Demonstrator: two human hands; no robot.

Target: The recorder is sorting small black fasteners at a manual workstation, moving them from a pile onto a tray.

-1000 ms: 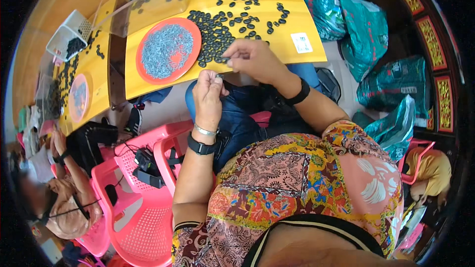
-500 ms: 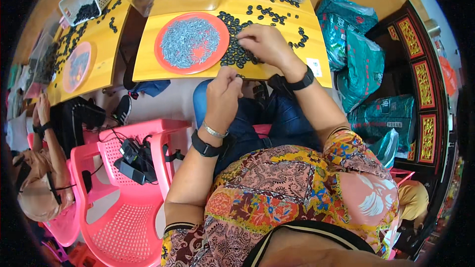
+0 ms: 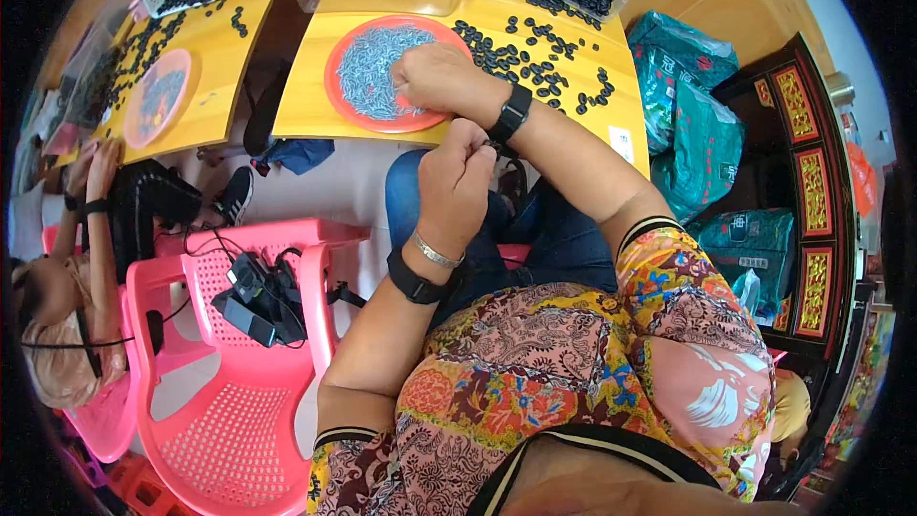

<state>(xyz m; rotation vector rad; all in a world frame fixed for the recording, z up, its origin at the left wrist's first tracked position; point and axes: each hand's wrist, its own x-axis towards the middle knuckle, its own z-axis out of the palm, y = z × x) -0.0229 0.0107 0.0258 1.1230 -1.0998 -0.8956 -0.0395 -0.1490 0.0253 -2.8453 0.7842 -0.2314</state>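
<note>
**Small parts, fingertip work**

Just above the middle of the frame, the left hand [image 3: 454, 182] is curled nearly shut, its fingertips pinched on a small dark piece [image 3: 489, 145] that is mostly hidden by the fingers. Higher up, the right hand [image 3: 435, 76] lies palm down with fingers bent over the red plate [image 3: 346, 110], touching the heap of small grey parts [image 3: 373, 72]; whether it has one pinched I cannot tell. To the right of the plate, black round pieces [image 3: 535, 48] are scattered over the yellow table [image 3: 306, 105].

These parts look very light, hard and smooth, so they probably slip or roll easily. A thumb-and-forefinger pinch across the rim seems the surest hold; a loose one could let them drop into the lap.

A pink plastic chair [image 3: 239, 401] stands at lower left.
</note>
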